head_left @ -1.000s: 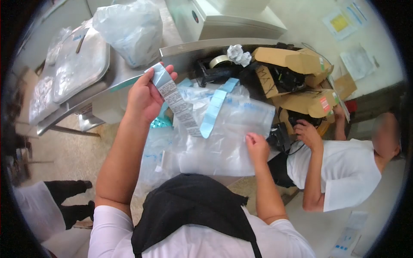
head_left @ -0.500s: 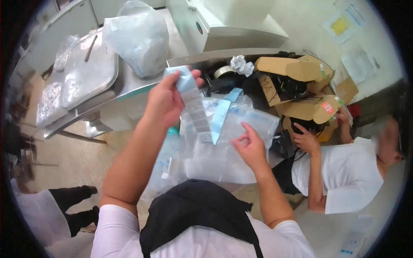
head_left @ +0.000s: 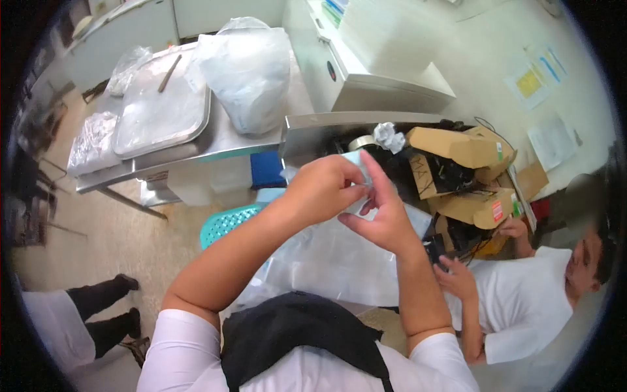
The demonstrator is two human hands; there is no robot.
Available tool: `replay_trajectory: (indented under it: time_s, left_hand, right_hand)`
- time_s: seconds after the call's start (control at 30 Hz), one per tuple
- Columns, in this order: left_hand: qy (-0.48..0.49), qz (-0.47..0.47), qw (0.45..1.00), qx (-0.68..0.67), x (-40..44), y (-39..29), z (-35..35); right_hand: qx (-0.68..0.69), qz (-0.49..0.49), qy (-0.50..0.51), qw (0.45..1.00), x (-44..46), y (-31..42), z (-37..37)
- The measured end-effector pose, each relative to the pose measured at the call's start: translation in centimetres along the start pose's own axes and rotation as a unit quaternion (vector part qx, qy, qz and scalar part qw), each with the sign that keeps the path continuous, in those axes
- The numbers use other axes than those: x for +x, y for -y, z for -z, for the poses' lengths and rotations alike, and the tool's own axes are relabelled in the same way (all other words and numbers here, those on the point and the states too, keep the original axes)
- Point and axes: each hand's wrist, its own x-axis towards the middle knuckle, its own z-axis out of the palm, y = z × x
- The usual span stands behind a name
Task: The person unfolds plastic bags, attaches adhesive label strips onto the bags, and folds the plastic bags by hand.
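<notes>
My left hand (head_left: 326,191) is closed on a light-blue and clear strip of labels (head_left: 354,157), mostly hidden by the fingers. Against it, my right hand (head_left: 385,212) has its index finger along the strip's upper part and its thumb lower down, fingers bent around it. Clear plastic bags (head_left: 326,258) lie flat in a stack beneath both hands, their far part covered by my hands.
Open cardboard boxes (head_left: 450,147) holding dark items stand at the right, near crumpled paper (head_left: 389,138) and a tape roll (head_left: 361,143). A co-worker (head_left: 529,300) reaches toward them. At left, a steel table holds a metal tray (head_left: 163,117) and a full plastic bag (head_left: 245,78). A turquoise basket (head_left: 225,225) sits below.
My left hand has moved right and down with the strip, and my right hand has come up to meet it. The hanging strip is now bunched between them. The view has shifted.
</notes>
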Motion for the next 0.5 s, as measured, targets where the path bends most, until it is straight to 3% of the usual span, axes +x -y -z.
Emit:
replay_trajectory:
  time_s: [0.07, 0.1, 0.13, 0.2, 0.23, 0.27, 0.3, 0.37, 0.47, 0.5]
  left_hand:
    - [0.009, -0.044, 0.999, 0.013, 0.4, -0.2, 0.3]
    - [0.002, -0.021, 1.000, 0.012, 0.3, -0.6, 0.5]
    - [-0.004, -0.001, 1.000, 0.011, 0.3, -1.0, 0.8]
    - [-0.059, -0.009, 0.998, -0.019, 0.0, 0.2, 0.8]
    - [-0.064, 0.022, 0.994, -0.081, -0.5, 1.3, 0.8]
    - [-0.069, 0.054, 0.986, -0.143, -1.1, 2.3, 1.0]
    - [-0.075, 0.086, 0.972, -0.204, -1.7, 3.6, 1.1]
    - [-0.088, 0.138, 0.952, -0.257, -3.6, 6.8, 0.5]
    - [-0.098, 0.198, 0.938, -0.266, -6.6, 10.8, -0.6]
    - [-0.101, 0.216, 0.936, -0.258, -7.7, 11.7, -1.0]
  right_hand:
    - [-0.103, 0.072, 0.029, 0.992, 1.2, -1.4, 0.4]
    - [-0.144, 0.108, 0.046, 0.983, 2.1, -2.3, 1.1]
    - [-0.052, -0.043, 0.089, 0.994, 3.1, -2.5, 2.0]
    - [-0.032, -0.238, -0.001, 0.971, 5.5, -1.3, 4.4]
    - [-0.063, -0.241, -0.116, 0.962, 6.7, -1.2, 6.4]
    - [0.009, -0.194, -0.218, 0.956, 8.0, -2.8, 9.5]
    - [0.072, -0.111, -0.254, 0.958, 8.8, -1.3, 12.1]
    - [0.075, 0.027, -0.389, 0.918, 9.5, 3.7, 12.9]
    - [-0.091, 0.101, -0.326, 0.936, 8.4, 3.7, 13.2]
    - [-0.268, 0.149, -0.285, 0.908, 7.9, 2.2, 12.7]
